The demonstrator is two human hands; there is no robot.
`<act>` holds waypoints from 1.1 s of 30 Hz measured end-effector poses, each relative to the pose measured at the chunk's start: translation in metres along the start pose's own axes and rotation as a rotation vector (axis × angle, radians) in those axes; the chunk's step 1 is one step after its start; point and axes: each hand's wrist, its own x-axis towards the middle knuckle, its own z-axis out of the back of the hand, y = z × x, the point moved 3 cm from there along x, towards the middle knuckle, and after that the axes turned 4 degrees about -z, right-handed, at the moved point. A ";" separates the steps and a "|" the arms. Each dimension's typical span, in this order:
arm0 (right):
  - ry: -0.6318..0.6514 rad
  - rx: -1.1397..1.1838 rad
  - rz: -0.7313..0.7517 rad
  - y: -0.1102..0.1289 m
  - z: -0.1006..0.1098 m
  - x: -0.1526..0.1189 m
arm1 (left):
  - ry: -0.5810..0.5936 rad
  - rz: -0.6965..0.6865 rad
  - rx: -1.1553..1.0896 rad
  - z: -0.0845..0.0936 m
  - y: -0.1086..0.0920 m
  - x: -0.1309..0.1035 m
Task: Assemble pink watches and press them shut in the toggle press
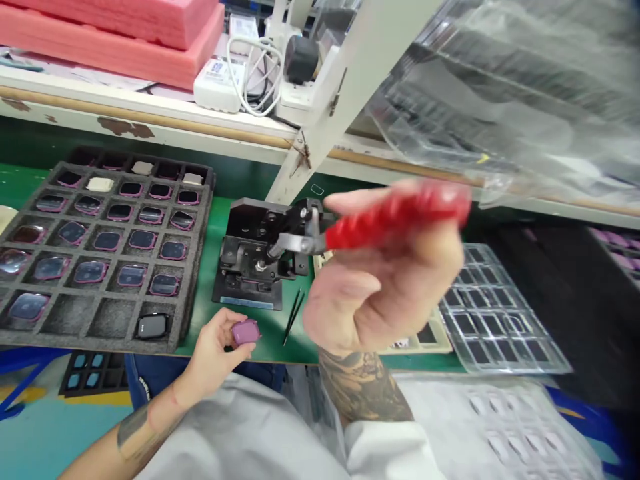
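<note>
My left hand (220, 347) pinches a small purple watch case (246, 331) between thumb and fingers, low over the green bench edge. The red-gripped lever (400, 215) of a black toggle press (260, 247) is held in my right hand (385, 287), palm towards me and slightly blurred. The thumb stays off the grip; the fingers lie behind it. The lever sticks out to the right of the press. A pair of black tweezers (293, 317) lies on the bench between my hands.
To the left, a grey foam tray (197, 267) holds several watch cases and one black piece (153, 326). Right of the press are a clear compartment tray (545, 340) and a partly hidden cream tray (440, 333). Pink foam blocks (150, 53) and a white cable (270, 50) crowd the shelf.
</note>
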 end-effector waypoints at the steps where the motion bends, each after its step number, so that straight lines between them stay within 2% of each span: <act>1: -0.110 0.058 0.040 0.006 0.003 -0.006 | -0.005 -0.016 0.025 0.001 0.000 -0.001; 3: -0.249 0.125 0.065 0.002 0.007 -0.035 | -0.006 -0.075 0.127 0.006 -0.005 -0.003; 4: -0.231 0.106 0.042 -0.005 0.007 -0.056 | -0.002 -0.130 0.205 0.010 -0.008 -0.004; 5: -0.126 0.086 -0.013 -0.016 0.005 -0.079 | 0.006 -0.199 0.293 0.013 -0.013 -0.005; 7: 0.171 0.012 -0.041 -0.038 -0.003 -0.124 | 0.031 -0.343 0.458 0.020 -0.023 -0.005; 9: 0.414 -0.167 -0.062 -0.060 -0.011 -0.156 | 0.055 -0.434 0.563 0.026 -0.030 -0.003; 11: 0.594 -0.337 -0.073 -0.080 -0.021 -0.168 | 0.127 -0.455 0.617 0.029 -0.033 0.003; 13: 0.728 -0.443 -0.049 -0.094 -0.033 -0.165 | 0.278 -0.456 0.674 0.029 -0.031 0.009; 15: 0.798 -0.489 0.000 -0.104 -0.045 -0.157 | 0.440 -0.486 0.733 0.029 -0.026 0.016; 18: 0.752 -0.439 0.012 -0.110 -0.052 -0.149 | 0.553 -0.565 0.750 0.035 -0.021 0.021; 21: 0.630 -0.288 -0.078 -0.103 -0.040 -0.157 | 0.517 -0.567 0.704 0.039 -0.022 0.017; 23: 0.551 -0.216 -0.180 -0.091 -0.023 -0.167 | 0.416 -0.537 0.696 0.039 -0.028 0.012; 25: 0.473 -0.180 -0.271 -0.077 -0.005 -0.177 | 0.265 -0.558 0.780 0.033 -0.037 0.012; 29: 0.348 -0.173 -0.376 -0.059 0.023 -0.183 | 0.002 -0.685 1.199 0.006 -0.051 0.035; 31: 0.327 -0.180 -0.391 -0.058 0.032 -0.179 | -0.043 -0.712 1.379 -0.010 -0.050 0.053; 33: 0.319 -0.176 -0.384 -0.057 0.038 -0.175 | -0.035 -0.743 1.460 -0.021 -0.046 0.065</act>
